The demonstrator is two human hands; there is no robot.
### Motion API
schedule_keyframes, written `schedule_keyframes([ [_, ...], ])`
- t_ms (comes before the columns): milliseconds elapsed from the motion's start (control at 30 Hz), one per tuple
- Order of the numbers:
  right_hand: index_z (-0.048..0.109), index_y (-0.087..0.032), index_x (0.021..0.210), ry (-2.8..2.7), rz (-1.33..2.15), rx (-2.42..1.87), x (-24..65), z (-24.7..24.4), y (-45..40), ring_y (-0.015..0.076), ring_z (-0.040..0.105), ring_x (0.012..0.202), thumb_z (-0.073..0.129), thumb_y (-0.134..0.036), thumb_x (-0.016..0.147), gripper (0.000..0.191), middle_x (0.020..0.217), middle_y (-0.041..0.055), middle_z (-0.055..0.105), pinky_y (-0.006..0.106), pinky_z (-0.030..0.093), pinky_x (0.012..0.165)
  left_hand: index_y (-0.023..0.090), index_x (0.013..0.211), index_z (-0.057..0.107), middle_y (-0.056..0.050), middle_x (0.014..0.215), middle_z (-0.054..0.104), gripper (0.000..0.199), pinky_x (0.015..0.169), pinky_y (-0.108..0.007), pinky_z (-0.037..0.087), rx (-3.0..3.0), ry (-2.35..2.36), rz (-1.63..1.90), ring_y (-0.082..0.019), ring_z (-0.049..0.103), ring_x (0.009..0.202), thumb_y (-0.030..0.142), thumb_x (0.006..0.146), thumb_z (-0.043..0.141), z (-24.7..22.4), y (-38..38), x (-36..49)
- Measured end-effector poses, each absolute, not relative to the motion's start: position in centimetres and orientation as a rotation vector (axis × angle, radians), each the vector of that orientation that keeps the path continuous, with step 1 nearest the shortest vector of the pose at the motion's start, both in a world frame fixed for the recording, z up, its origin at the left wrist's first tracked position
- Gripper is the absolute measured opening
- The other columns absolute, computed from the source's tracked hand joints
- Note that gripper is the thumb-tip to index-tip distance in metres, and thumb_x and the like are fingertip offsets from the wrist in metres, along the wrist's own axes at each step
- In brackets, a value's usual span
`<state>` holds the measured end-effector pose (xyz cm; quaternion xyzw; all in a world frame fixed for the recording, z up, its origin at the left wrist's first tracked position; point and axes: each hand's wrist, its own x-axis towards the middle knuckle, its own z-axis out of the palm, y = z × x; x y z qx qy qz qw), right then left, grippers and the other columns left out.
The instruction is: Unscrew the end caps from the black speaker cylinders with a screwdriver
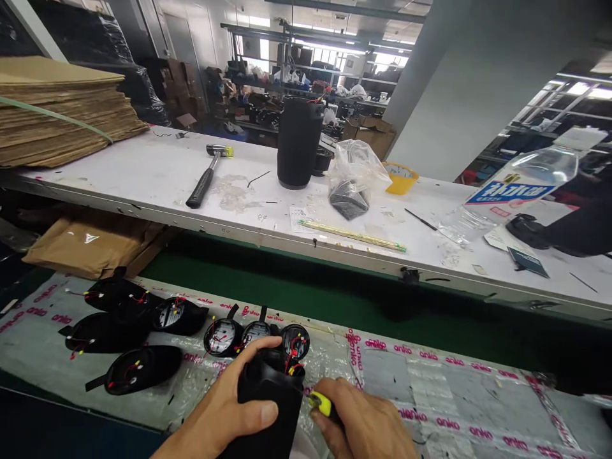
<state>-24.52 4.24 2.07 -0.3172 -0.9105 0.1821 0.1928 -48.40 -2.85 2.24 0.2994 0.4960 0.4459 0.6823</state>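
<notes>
My left hand [234, 401] is wrapped round a black fabric-covered cylinder [272, 414], which looks like a speaker body and stands with its open end up. Red and yellow wires with small connectors [295, 368] stick out of its top. Closed on a small yellow-and-black handled tool [321, 403], my right hand [361, 417] is just right of the cylinder's upper edge. The tool's working end is too small and hidden to make out. Behind the cylinder, several round black parts with wires [222, 336] lie on the taped plastic sheet [325, 357].
More black cylinders [143, 366] lie at the left. On the white shelf [258, 217] are a rubber-headed hammer [208, 175], an upright black cylinder [299, 143], a plastic bag [354, 178], yellow tape [400, 177] and a large bottle [521, 178]. Cardboard [57, 115] is stacked at far left.
</notes>
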Motion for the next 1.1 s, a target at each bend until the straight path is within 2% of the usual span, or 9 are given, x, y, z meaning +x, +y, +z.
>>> schedule_keyframes([
  [133, 0.048, -0.027, 0.109, -2.682, 0.276, -0.743, -25.2, 3.1, 5.0, 0.0177, 0.069, 0.057, 0.029, -0.041, 0.113, 0.025, 0.077, -0.0045, 0.066, 0.030, 0.044, 0.045, 0.030, 0.147, 0.045, -0.008, 0.128, 0.072, 0.090, 0.110, -0.054, 0.041, 0.752, 1.178, 0.996, -0.040, 0.062, 0.123, 0.058, 0.071, 0.083, 2.2, -2.9, -48.3],
  [333, 0.047, -0.025, 0.109, -2.774, 0.165, -0.687, -25.1, 3.7, 5.3, 0.0171, 0.068, 0.057, 0.022, -0.036, 0.114, 0.028, 0.077, -0.0030, 0.064, 0.031, 0.043, 0.047, 0.030, 0.144, 0.049, -0.008, 0.129, 0.070, 0.086, 0.110, -0.052, 0.041, 0.784, 1.234, 0.994, -0.040, 0.060, 0.125, 0.056, 0.070, 0.083, 2.3, -3.0, -48.0],
  [400, 0.047, -0.025, 0.109, -2.795, 0.152, -0.687, -25.0, 3.8, 5.4, 0.0168, 0.068, 0.058, 0.025, -0.034, 0.114, 0.025, 0.078, -0.0028, 0.064, 0.031, 0.043, 0.047, 0.029, 0.143, 0.049, -0.008, 0.131, 0.070, 0.083, 0.110, -0.052, 0.041, 0.785, 1.241, 0.996, -0.039, 0.060, 0.126, 0.052, 0.070, 0.083, 2.4, -3.0, -47.9],
  [533, 0.049, -0.023, 0.111, -2.853, 0.143, -0.691, -24.9, 3.8, 5.3, 0.0168, 0.068, 0.059, 0.043, -0.032, 0.111, 0.011, 0.080, -0.0024, 0.066, 0.029, 0.043, 0.048, 0.029, 0.142, 0.052, -0.008, 0.133, 0.069, 0.080, 0.112, -0.054, 0.039, 0.806, 1.309, 0.997, -0.040, 0.058, 0.128, 0.050, 0.070, 0.081, 2.8, -3.1, -47.7],
  [600, 0.050, -0.023, 0.110, -2.887, 0.121, -0.706, -24.9, 3.7, 5.2, 0.0172, 0.068, 0.059, 0.049, -0.032, 0.108, 0.010, 0.080, -0.0020, 0.066, 0.029, 0.042, 0.049, 0.029, 0.142, 0.053, -0.008, 0.136, 0.067, 0.079, 0.115, -0.055, 0.036, 0.818, 1.351, 1.002, -0.041, 0.056, 0.131, 0.048, 0.070, 0.081, 3.1, -3.1, -47.5],
  [767, 0.049, -0.023, 0.106, -2.938, 0.066, -0.694, -24.7, 3.4, 5.0, 0.0190, 0.067, 0.055, 0.053, -0.034, 0.107, 0.011, 0.078, -0.0017, 0.065, 0.033, 0.038, 0.044, 0.030, 0.141, 0.054, -0.007, 0.135, 0.069, 0.078, 0.115, -0.055, 0.038, 0.818, 1.424, 0.993, -0.040, 0.057, 0.130, 0.040, 0.069, 0.081, 4.1, -3.3, -47.0],
  [967, 0.049, -0.024, 0.100, -2.971, 0.040, -0.690, -25.1, 3.4, 4.9, 0.0205, 0.064, 0.052, 0.059, -0.031, 0.102, 0.013, 0.074, -0.0017, 0.064, 0.034, 0.029, 0.040, 0.030, 0.142, 0.052, -0.008, 0.135, 0.068, 0.077, 0.116, -0.056, 0.035, 0.828, 1.499, 0.952, -0.041, 0.056, 0.131, 0.040, 0.070, 0.080, 4.2, -3.4, -46.9],
  [1033, 0.049, -0.024, 0.100, -2.956, 0.064, -0.703, -25.4, 3.2, 4.9, 0.0210, 0.065, 0.052, 0.060, -0.030, 0.101, 0.013, 0.075, -0.0014, 0.065, 0.034, 0.030, 0.042, 0.030, 0.142, 0.051, -0.008, 0.133, 0.069, 0.077, 0.116, -0.056, 0.034, 0.826, 1.469, 0.952, -0.041, 0.056, 0.130, 0.044, 0.072, 0.080, 3.9, -3.4, -47.1],
  [1100, 0.050, -0.025, 0.102, -2.886, 0.252, -0.746, -25.5, 3.1, 5.0, 0.0204, 0.068, 0.058, 0.056, -0.030, 0.104, 0.008, 0.077, -0.0023, 0.068, 0.031, 0.036, 0.046, 0.029, 0.143, 0.050, -0.008, 0.132, 0.070, 0.078, 0.115, -0.054, 0.035, 0.820, 1.365, 0.989, -0.040, 0.057, 0.129, 0.050, 0.074, 0.080, 3.5, -3.4, -47.4],
])
